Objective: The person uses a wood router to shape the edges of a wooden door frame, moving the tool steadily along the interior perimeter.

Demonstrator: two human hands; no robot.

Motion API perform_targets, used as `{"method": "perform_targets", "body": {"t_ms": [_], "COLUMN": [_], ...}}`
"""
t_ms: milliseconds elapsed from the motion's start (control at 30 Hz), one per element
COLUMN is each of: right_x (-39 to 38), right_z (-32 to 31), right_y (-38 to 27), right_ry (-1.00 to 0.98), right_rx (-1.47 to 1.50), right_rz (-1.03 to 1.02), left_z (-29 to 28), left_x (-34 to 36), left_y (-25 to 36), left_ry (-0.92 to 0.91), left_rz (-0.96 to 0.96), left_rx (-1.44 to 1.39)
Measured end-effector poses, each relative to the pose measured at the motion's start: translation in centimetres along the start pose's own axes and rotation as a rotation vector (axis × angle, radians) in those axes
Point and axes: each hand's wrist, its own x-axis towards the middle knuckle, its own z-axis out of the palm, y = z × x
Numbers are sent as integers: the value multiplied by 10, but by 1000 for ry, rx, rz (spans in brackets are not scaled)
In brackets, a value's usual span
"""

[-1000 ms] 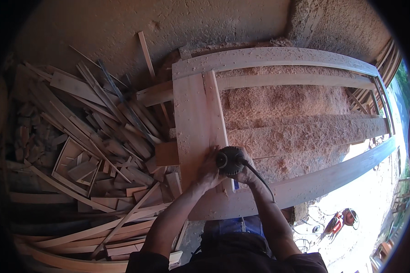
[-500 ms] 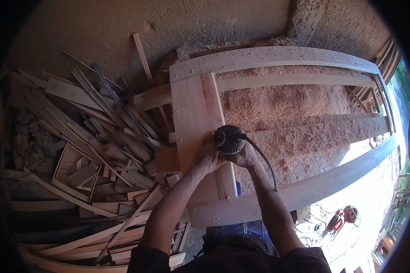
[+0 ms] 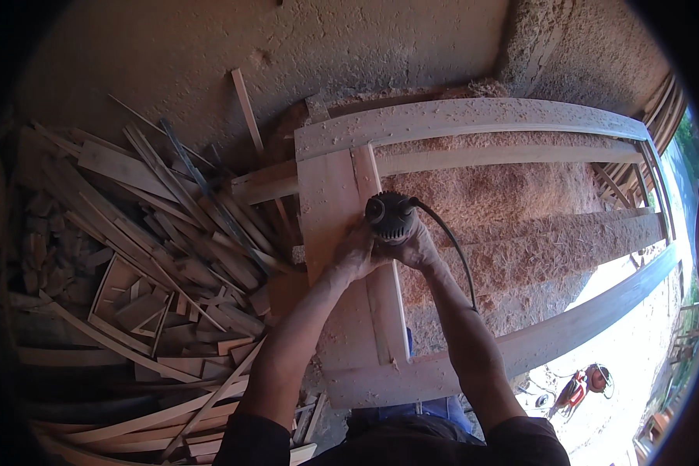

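Both my hands grip a black corded power tool, which looks like a router (image 3: 390,219), from its two sides. It stands upright on the inner edge of a wide flat board in a pale wooden frame (image 3: 330,182). My left hand (image 3: 355,253) is wrapped round its left side, over the board. On the other side my right hand (image 3: 417,248) closes round it, beside the frame's opening. The tool's base and bit are hidden under the housing and my hands. Its black cord (image 3: 452,237) loops over my right forearm.
Shavings (image 3: 489,202) heap under and inside the frame, across support beams (image 3: 551,233). To the left lies a large pile of wood offcuts (image 3: 179,256). A rough wall (image 3: 380,46) stands behind. Another orange-and-black power tool (image 3: 579,388) lies on the bright ground at right.
The router and both hands have moved away from me along the board's inner edge. The whole frame sits slightly lower in the view.
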Motion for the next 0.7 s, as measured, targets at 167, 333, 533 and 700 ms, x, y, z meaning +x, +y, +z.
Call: {"method": "perform_targets", "body": {"t_ms": [167, 333, 533, 700], "right_x": [-10, -10, -8, -7], "right_z": [-1, -3, -1, -6], "right_y": [-4, -8, 6, 4], "right_ry": [-5, -9, 10, -12], "right_rx": [-148, -168, -149, -142], "right_rz": [-59, -13, 1, -71], "left_z": [4, 8, 6, -19], "left_x": [-7, -11, -11, -2], "left_y": [15, 19, 16, 37], "left_ry": [-98, -32, -41, -304], "left_rz": [-628, -440, -510, -219], "left_rx": [-1118, -894, -922, 62]}}
